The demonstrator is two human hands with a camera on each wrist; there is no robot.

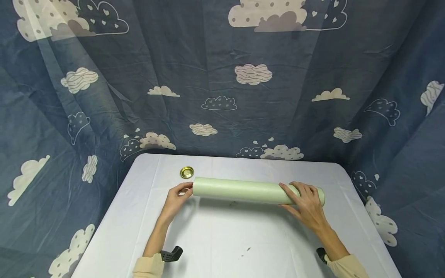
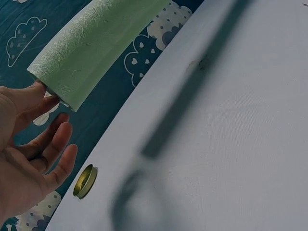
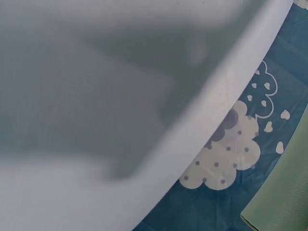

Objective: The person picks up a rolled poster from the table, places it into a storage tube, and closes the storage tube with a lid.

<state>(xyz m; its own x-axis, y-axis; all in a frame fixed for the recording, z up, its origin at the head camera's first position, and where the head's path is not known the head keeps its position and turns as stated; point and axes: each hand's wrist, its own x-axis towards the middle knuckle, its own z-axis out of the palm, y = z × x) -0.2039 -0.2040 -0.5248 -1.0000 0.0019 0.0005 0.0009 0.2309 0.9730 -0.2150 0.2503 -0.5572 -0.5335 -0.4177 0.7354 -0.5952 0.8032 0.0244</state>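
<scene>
A green roll [image 1: 240, 190] is hanging above the surface [image 1: 226, 239], in the middle of the frame. The left hand [image 1: 175, 202] is pinching its left end; the right hand [image 1: 307, 206] is wrapping around near its right end. The picking up is looking done, and the putting down is seemingly waiting. A small gold lid [image 1: 187, 172] is sitting near the far edge, above the left hand. Open room is stretching below the roll, between the arms. Blue cloth [image 1: 222, 77] is hanging behind the far edge.
</scene>
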